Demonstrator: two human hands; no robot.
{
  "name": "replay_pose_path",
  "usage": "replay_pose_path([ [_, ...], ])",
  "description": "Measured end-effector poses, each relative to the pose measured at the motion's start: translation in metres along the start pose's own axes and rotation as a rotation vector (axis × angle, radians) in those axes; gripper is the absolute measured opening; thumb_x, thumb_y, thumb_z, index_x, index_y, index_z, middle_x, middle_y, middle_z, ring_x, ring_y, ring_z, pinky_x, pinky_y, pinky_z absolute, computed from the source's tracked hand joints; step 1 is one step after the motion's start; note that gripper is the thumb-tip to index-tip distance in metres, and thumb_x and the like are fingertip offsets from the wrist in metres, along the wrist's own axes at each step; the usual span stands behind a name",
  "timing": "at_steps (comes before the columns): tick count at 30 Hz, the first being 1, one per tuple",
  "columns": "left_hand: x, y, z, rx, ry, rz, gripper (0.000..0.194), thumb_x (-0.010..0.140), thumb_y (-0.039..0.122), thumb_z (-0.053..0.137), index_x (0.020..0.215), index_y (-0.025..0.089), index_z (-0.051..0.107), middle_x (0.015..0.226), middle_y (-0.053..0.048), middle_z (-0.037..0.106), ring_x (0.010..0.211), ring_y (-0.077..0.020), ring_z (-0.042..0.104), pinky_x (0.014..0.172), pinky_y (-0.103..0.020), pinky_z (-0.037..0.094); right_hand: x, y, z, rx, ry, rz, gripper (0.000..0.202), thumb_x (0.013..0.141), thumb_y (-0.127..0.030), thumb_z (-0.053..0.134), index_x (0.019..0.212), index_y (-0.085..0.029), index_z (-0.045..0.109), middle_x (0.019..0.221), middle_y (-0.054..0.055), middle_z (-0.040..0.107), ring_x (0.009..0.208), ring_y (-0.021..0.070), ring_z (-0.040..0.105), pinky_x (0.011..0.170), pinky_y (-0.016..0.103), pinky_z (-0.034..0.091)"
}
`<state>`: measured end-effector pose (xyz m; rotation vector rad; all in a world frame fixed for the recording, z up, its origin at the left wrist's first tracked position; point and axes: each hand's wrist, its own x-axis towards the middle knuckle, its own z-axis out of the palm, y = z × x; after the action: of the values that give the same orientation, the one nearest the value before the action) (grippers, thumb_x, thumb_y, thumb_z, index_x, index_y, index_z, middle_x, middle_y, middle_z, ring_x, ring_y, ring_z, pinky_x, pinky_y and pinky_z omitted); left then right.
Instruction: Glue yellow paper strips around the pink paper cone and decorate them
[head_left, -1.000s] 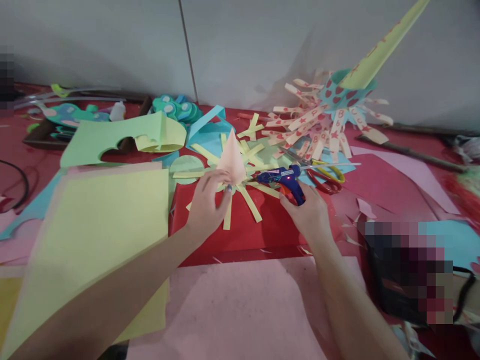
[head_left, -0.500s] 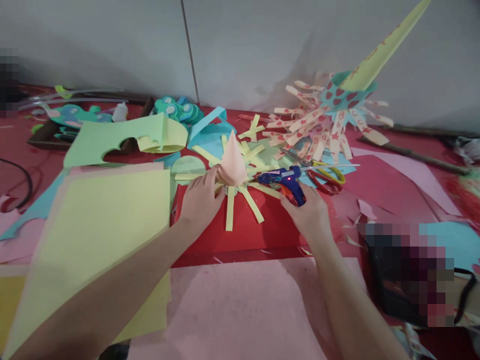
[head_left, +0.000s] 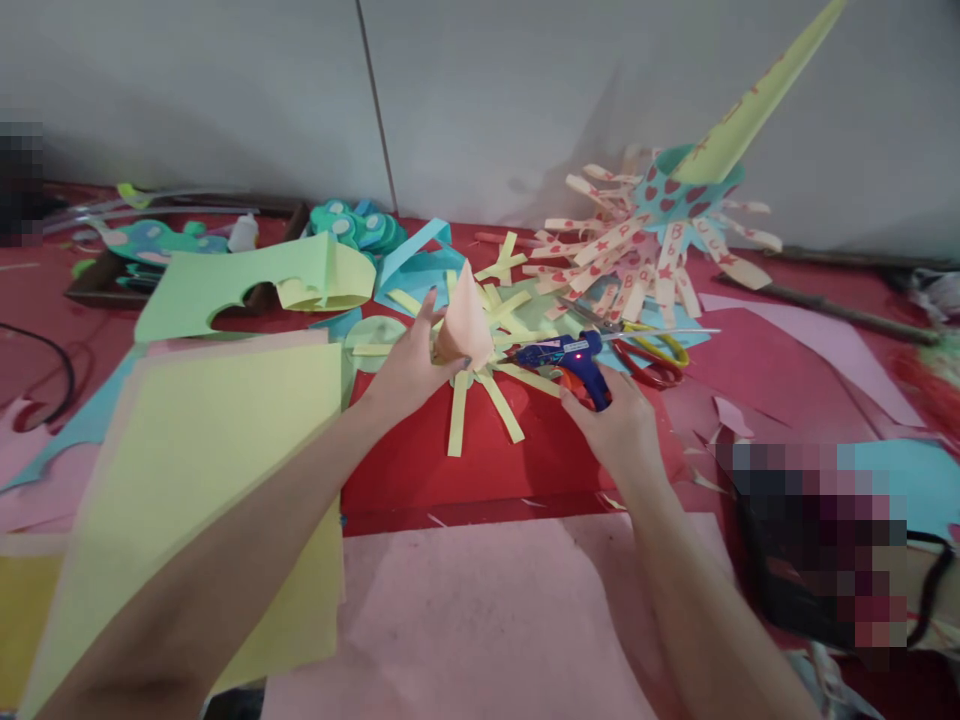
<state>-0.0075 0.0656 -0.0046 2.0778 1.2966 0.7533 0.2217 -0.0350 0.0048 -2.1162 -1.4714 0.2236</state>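
A pale pink paper cone stands point up in the middle, with yellow paper strips fanning out around its base. My left hand is wrapped around the cone's left side, thumb at the front near the base and fingers behind. In my right hand is a blue hot glue gun, its small red light lit and a clear glue stick poking out of the back. The gun's nozzle points left at the lower right of the cone; whether it touches is too small to tell. Beneath them lies a red sheet.
Scissors with red and yellow handles lie behind the glue gun. A decorated paper hat with a tall yellow horn stands back right. Yellow sheets are stacked at left, a pink sheet in front, and a white bottle at back left.
My left hand has shifted its grip: the fingers have risen up the cone's far side and the thumb has come to its front. The right hand and glue gun have stayed nearly still.
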Motion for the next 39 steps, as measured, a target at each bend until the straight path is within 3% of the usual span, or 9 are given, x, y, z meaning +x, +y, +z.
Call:
replay_pose_path([
  [4, 0.004, 0.003, 0.002, -0.036, -0.027, -0.029, 0.076, 0.076, 0.036, 0.062, 0.141, 0.024, 0.025, 0.124, -0.010, 0.056, 0.112, -0.0289, 0.054, 0.087, -0.043, 0.046, 0.000, 0.001, 0.001, 0.020, 0.030, -0.019, 0.041, 0.073, -0.051, 0.053, 0.098, -0.020, 0.063, 0.088, 0.009, 0.063, 0.077, 0.0235, 0.056, 0.066, 0.035, 0.043],
  [10, 0.001, 0.006, -0.002, 0.082, 0.170, -0.033, 0.061, 0.075, 0.035, 0.063, 0.129, 0.020, 0.040, 0.111, -0.008, 0.061, 0.101, -0.0261, 0.056, 0.083, -0.038, 0.047, 0.002, 0.002, 0.001, 0.064, 0.126, 0.000, 0.047, 0.072, -0.052, 0.057, 0.103, -0.018, 0.061, 0.088, 0.008, 0.062, 0.076, 0.0223, 0.056, 0.072, 0.037, 0.045],
  [14, -0.001, 0.014, -0.003, 0.137, 0.300, -0.041, 0.062, 0.075, 0.035, 0.064, 0.130, 0.022, 0.037, 0.118, -0.009, 0.058, 0.108, -0.0271, 0.053, 0.091, -0.041, 0.043, 0.003, 0.001, 0.000, 0.097, 0.181, 0.013, 0.047, 0.073, -0.050, 0.057, 0.106, -0.017, 0.059, 0.085, 0.007, 0.060, 0.079, 0.0219, 0.056, 0.076, 0.038, 0.045],
  [19, -0.007, 0.019, 0.005, 0.171, 0.219, -0.071, 0.073, 0.076, 0.048, 0.062, 0.136, 0.024, 0.028, 0.120, -0.010, 0.056, 0.115, -0.0291, 0.050, 0.101, -0.048, 0.033, 0.002, 0.000, -0.001, 0.080, 0.166, 0.008, 0.045, 0.073, -0.050, 0.057, 0.104, -0.017, 0.059, 0.089, 0.008, 0.061, 0.083, 0.0233, 0.056, 0.077, 0.039, 0.045],
  [21, -0.008, 0.018, 0.007, 0.159, 0.261, -0.045, 0.074, 0.077, 0.052, 0.060, 0.136, 0.022, 0.027, 0.127, -0.013, 0.049, 0.119, -0.0292, 0.046, 0.100, -0.046, 0.035, 0.002, 0.001, 0.000, 0.060, 0.150, 0.009, 0.044, 0.073, -0.050, 0.057, 0.102, -0.018, 0.060, 0.089, 0.008, 0.061, 0.082, 0.0236, 0.056, 0.076, 0.039, 0.045],
  [25, -0.012, 0.023, 0.006, 0.157, 0.397, 0.050, 0.042, 0.083, 0.043, 0.056, 0.116, 0.019, 0.045, 0.116, -0.011, 0.052, 0.106, -0.0231, 0.052, 0.086, -0.035, 0.044, 0.003, 0.003, 0.002, 0.038, 0.150, 0.003, 0.044, 0.072, -0.051, 0.057, 0.101, -0.018, 0.061, 0.088, 0.008, 0.062, 0.081, 0.0241, 0.056, 0.074, 0.040, 0.045],
  [28, -0.018, 0.032, 0.007, 0.220, 0.215, 0.037, 0.014, 0.086, 0.033, 0.054, 0.087, 0.019, 0.054, 0.086, -0.003, 0.057, 0.077, -0.0156, 0.055, 0.067, -0.027, 0.044, 0.002, 0.003, 0.004, 0.029, 0.169, -0.020, 0.047, 0.072, -0.053, 0.058, 0.102, -0.017, 0.061, 0.090, 0.009, 0.062, 0.082, 0.0243, 0.056, 0.075, 0.040, 0.045],
  [32, -0.024, 0.037, 0.013, 0.321, 0.001, -0.001, 0.014, 0.085, 0.032, 0.058, 0.088, 0.018, 0.056, 0.084, -0.001, 0.058, 0.075, -0.0159, 0.056, 0.063, -0.027, 0.041, 0.001, 0.000, 0.006, 0.018, 0.151, -0.049, 0.043, 0.074, -0.051, 0.056, 0.103, -0.019, 0.060, 0.088, 0.008, 0.061, 0.079, 0.0229, 0.056, 0.070, 0.038, 0.045],
  [39, -0.025, 0.029, 0.020, 0.440, -0.067, 0.003, 0.027, 0.084, 0.038, 0.059, 0.097, 0.015, 0.057, 0.091, -0.004, 0.061, 0.085, -0.0208, 0.058, 0.074, -0.034, 0.043, -0.003, -0.003, 0.011, -0.001, 0.100, -0.057, 0.049, 0.075, -0.052, 0.055, 0.110, -0.018, 0.058, 0.097, 0.011, 0.062, 0.085, 0.0257, 0.058, 0.071, 0.039, 0.046],
])
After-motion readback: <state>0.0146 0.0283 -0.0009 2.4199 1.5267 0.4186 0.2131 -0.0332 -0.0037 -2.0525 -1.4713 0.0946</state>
